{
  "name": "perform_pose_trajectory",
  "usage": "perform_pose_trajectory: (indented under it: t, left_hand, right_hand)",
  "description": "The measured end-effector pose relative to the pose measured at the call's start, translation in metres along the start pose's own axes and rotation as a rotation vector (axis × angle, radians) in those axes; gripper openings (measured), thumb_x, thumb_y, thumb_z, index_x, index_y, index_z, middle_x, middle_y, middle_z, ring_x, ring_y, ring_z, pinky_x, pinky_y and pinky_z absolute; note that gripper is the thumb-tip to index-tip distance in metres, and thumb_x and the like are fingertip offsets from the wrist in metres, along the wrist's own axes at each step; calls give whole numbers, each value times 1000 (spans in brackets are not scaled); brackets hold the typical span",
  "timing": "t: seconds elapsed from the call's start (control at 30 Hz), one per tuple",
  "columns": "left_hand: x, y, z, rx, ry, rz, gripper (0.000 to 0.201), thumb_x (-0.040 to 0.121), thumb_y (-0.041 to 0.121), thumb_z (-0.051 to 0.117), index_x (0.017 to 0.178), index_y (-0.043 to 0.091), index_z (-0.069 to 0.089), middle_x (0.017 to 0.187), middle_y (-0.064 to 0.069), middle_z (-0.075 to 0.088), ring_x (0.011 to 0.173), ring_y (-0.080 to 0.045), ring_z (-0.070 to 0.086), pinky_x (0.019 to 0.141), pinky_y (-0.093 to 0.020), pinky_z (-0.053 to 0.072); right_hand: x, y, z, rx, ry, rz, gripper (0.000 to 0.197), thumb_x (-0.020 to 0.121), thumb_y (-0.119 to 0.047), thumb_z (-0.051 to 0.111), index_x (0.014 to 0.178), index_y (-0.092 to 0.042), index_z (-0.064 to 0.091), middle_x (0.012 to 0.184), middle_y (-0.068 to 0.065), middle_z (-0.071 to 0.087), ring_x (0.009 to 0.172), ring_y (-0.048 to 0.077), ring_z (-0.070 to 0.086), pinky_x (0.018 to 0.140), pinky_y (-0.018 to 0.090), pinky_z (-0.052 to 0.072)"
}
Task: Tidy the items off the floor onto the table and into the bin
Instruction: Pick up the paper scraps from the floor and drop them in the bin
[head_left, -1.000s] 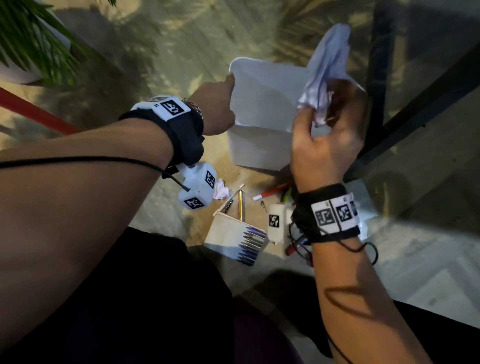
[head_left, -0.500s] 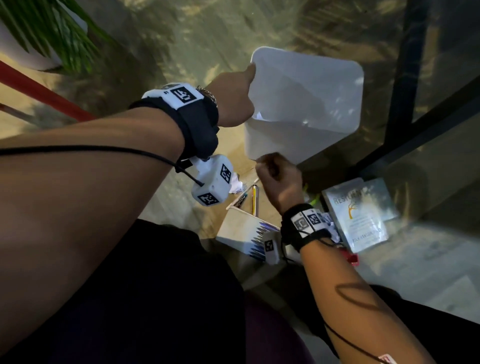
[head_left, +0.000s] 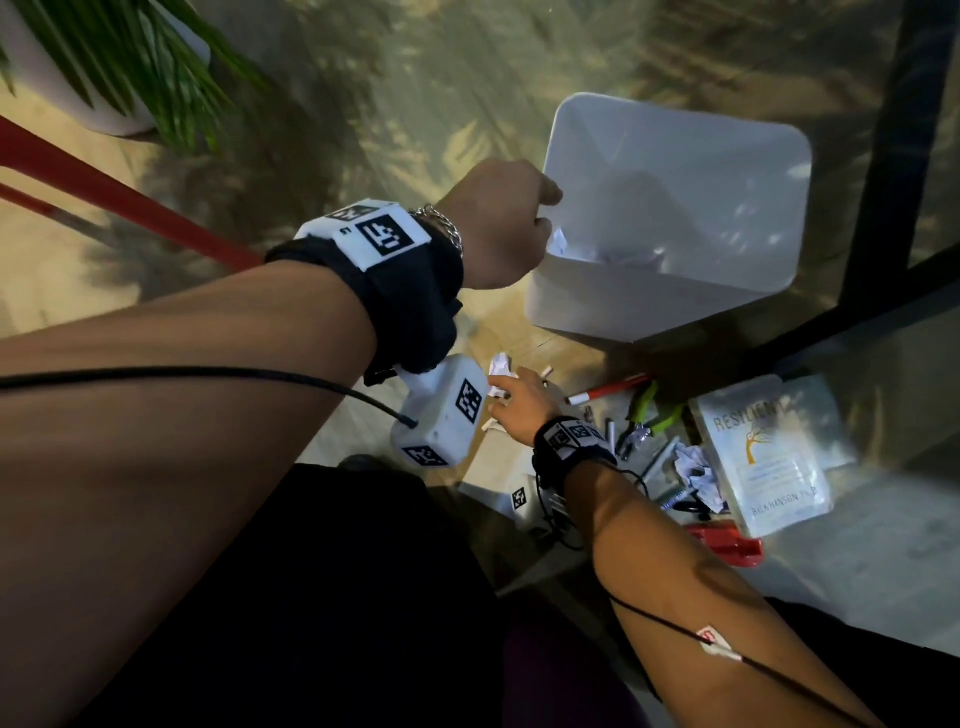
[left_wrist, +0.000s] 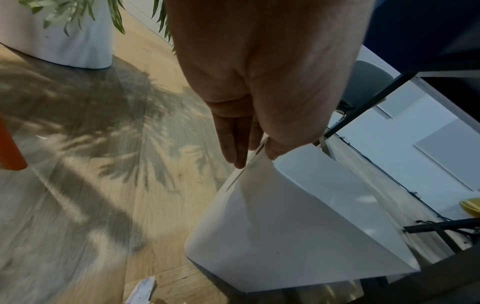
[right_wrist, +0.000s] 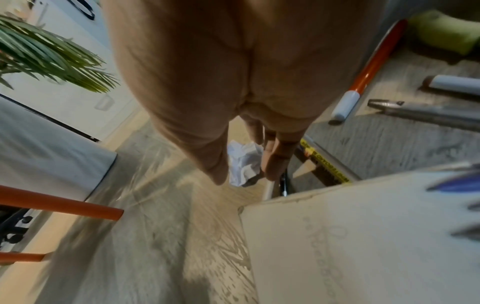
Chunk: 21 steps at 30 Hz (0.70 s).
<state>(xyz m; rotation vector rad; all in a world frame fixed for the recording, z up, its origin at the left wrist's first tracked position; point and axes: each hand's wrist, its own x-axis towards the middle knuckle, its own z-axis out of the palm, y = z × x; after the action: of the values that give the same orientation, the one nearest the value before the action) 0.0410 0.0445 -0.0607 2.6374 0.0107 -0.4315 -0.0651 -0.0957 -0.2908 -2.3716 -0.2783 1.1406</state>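
My left hand (head_left: 498, 223) grips the near-left rim of the white bin (head_left: 727, 218), which is tilted toward me; the left wrist view shows this hand (left_wrist: 255, 152) with thumb inside and fingers outside the bin (left_wrist: 285, 226). Crumpled paper (head_left: 613, 254) lies in the bin. My right hand (head_left: 511, 400) is low over the floor, fingers spread at a small crumpled paper ball (head_left: 501, 366). In the right wrist view the hand (right_wrist: 244, 176) has its thumb and straight fingers on either side of the ball (right_wrist: 242, 162), without closing on it.
On the floor lie a red marker (head_left: 608, 389), green pliers (head_left: 649, 410), another paper wad (head_left: 698, 475), a book (head_left: 763, 457), a red object (head_left: 727, 543) and a white box (right_wrist: 363, 236). A potted plant (head_left: 104, 67), red legs (head_left: 104, 192) and a black table leg (head_left: 883, 156) surround the area.
My right hand held crumpled paper over the bin, came down empty to the floor, then moved left to the small paper ball. The left hand kept its hold on the rim.
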Motion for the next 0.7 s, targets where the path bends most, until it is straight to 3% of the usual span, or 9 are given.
perform_pose_trajectory:
  t: [0.1, 0.2, 0.3, 0.43, 0.53, 0.63, 0.7]
  left_hand:
    - [1, 0, 2, -10, -20, -11, 49, 100, 25, 45, 149, 19, 49, 151, 1, 51, 140, -19, 45, 110, -25, 33]
    - [1, 0, 3, -3, -28, -16, 50, 100, 26, 45, 150, 19, 47, 148, -2, 54, 138, -21, 47, 107, -24, 34]
    - [0, 2, 0, 2, -26, 2, 53, 99, 24, 48, 152, 19, 44, 149, -2, 53, 137, -21, 47, 108, -24, 33]
    - [-3, 3, 1, -81, -2, 17, 71, 93, 19, 55, 158, 19, 29, 147, -2, 55, 135, -21, 50, 105, -24, 38]
    - [-2, 3, 3, -86, 22, -9, 77, 90, 19, 55, 160, 17, 22, 143, -4, 58, 131, -22, 54, 102, -25, 40]
    - [0, 5, 4, -52, 22, -25, 79, 87, 18, 54, 160, 16, 22, 136, -7, 62, 127, -24, 57, 101, -32, 46]
    - [1, 6, 5, -28, 18, -30, 81, 85, 17, 54, 160, 16, 23, 133, -9, 63, 125, -26, 58, 98, -38, 49]
  right_hand:
    - [4, -4, 3, -19, 31, 27, 31, 98, -14, 60, 128, -15, 68, 143, 15, 49, 127, 36, 57, 104, 33, 45]
    - [1, -4, 0, 50, 143, 57, 31, 96, -15, 65, 126, -15, 73, 132, 12, 63, 118, 34, 65, 99, 31, 50]
    - [-14, -6, -9, 230, 319, 91, 13, 90, -22, 75, 98, -14, 80, 108, 12, 75, 100, 28, 74, 84, 23, 52]
    - [-50, -10, -28, 387, 470, 81, 16, 82, -27, 85, 84, -15, 74, 91, 5, 75, 80, 13, 65, 71, 13, 43]
    - [-85, -17, -52, 447, 598, 66, 25, 82, -36, 84, 76, -26, 62, 80, -5, 68, 78, 17, 64, 75, 25, 46]
    - [-122, -26, -76, 540, 923, -114, 20, 81, -32, 84, 79, -24, 65, 85, -4, 67, 74, 7, 66, 72, 33, 57]
    - [-144, -35, -102, 550, 1192, -187, 16, 80, -23, 83, 84, -16, 70, 92, -5, 65, 77, -8, 62, 71, 24, 56]
